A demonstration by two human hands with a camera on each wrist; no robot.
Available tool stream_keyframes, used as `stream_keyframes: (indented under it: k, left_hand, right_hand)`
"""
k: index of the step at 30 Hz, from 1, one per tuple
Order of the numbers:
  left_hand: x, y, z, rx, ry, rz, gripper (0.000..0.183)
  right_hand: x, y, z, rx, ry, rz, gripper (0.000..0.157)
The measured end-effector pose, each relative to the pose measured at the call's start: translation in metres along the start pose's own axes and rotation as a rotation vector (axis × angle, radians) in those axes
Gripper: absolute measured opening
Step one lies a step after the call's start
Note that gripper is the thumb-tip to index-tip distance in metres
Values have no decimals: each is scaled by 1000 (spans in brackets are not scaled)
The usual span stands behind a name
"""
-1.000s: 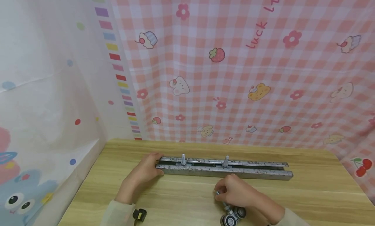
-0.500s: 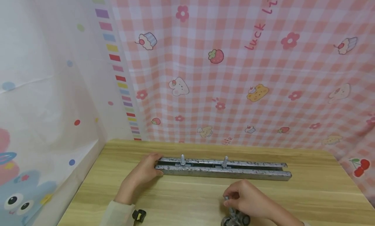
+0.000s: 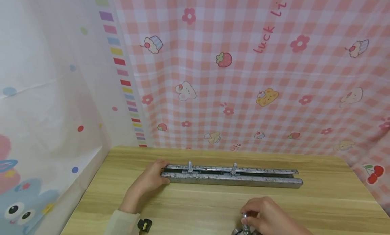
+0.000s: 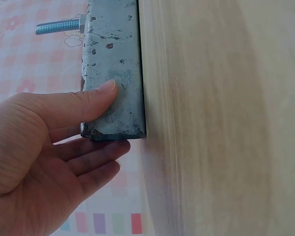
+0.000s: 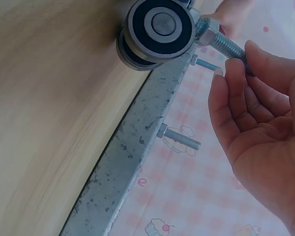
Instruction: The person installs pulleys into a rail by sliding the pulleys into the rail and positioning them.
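Observation:
A grey, scuffed metal channel rail [image 3: 259, 181] lies across the table with its slot facing up. Two threaded bolts, a left one [image 3: 190, 166] and a right one [image 3: 234, 168], stand up out of the slot. My left hand [image 3: 150, 179] grips the rail's left end, thumb on the near face and fingers around the far side and end. Nearer the front edge, my right hand [image 3: 266, 216] pinches the threaded stem [image 5: 228, 46] of a roller trolley between thumb and fingers. In the right wrist view the trolley's wheels [image 5: 160, 27] show; the head view cuts them off.
A small black object with a yellow mark [image 3: 144, 225] lies by the left sleeve [image 3: 123, 223]. Behind the wooden table [image 3: 189, 208] hangs a pink checked cloth [image 3: 210, 93], with a pale printed cloth [image 3: 55, 110] at the left.
My right hand has moved right and toward the front edge with the roller trolley, whose stem now stands more upright. The left hand stays at the rail's end.

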State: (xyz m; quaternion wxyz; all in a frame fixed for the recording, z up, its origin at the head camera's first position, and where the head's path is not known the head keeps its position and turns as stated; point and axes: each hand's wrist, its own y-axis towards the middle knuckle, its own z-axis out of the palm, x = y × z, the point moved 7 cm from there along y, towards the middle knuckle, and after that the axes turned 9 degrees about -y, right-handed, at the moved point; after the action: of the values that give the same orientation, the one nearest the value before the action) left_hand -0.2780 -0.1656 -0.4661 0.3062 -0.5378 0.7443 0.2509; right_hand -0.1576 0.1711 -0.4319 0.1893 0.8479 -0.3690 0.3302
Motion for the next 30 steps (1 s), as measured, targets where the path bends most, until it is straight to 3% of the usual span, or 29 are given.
stream_keyframes:
  k: [7, 18, 30]
  left_hand:
    - [-2, -1, -1, -4, 1, 10, 53]
    - [-5, -1, -2, -4, 7, 25, 50]
    - [-3, -1, -1, -5, 8, 7, 49]
  right_hand:
    - [6, -10, -2, -25, -99, -102, 7]
    - [9, -23, -7, -79, -166, -245, 10]
    - [0, -36, -12, -109, -119, -218, 12]
